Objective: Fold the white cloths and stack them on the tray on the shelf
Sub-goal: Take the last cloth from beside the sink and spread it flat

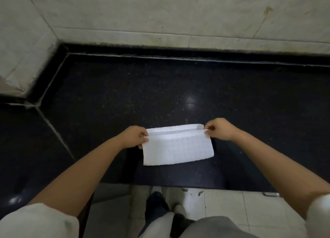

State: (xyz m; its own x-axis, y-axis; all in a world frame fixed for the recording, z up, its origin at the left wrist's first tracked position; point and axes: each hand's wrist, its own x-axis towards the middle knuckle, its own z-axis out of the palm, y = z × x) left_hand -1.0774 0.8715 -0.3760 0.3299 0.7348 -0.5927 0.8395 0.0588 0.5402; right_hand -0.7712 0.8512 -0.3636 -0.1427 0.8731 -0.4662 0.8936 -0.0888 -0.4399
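A white cloth lies folded in half on the black stone counter, near its front edge. The upper layer's edge stops a little short of the far edge beneath it. My left hand pinches the upper layer's left corner. At the other end, my right hand pinches the right corner. Both hands hold that edge stretched between them, just above the lower layer. No tray or shelf is in view.
Pale marble walls rise behind the counter and at the left corner. The counter's front edge runs below the cloth, with the tiled floor and my legs under it.
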